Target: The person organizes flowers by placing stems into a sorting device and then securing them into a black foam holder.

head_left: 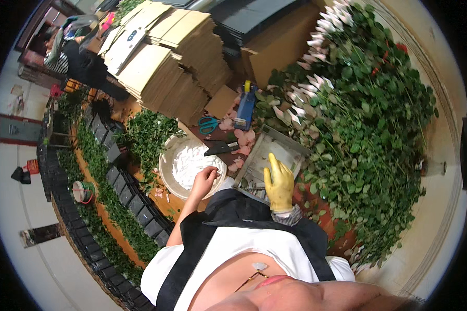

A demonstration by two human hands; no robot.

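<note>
Cardboard [163,78] bearing dark printing [133,35] rises beyond the curled left hand [206,178], hold unclear, and the loosely spread, empty right hand [280,186].

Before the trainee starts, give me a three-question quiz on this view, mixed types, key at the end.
1. Which hand wears the yellow glove?
2. True or false: the teal scissors lie outside the round tub.
3. Fill in the colour: the tub holds many small ___ pieces.

Key:
1. The right hand.
2. True.
3. White.
</note>
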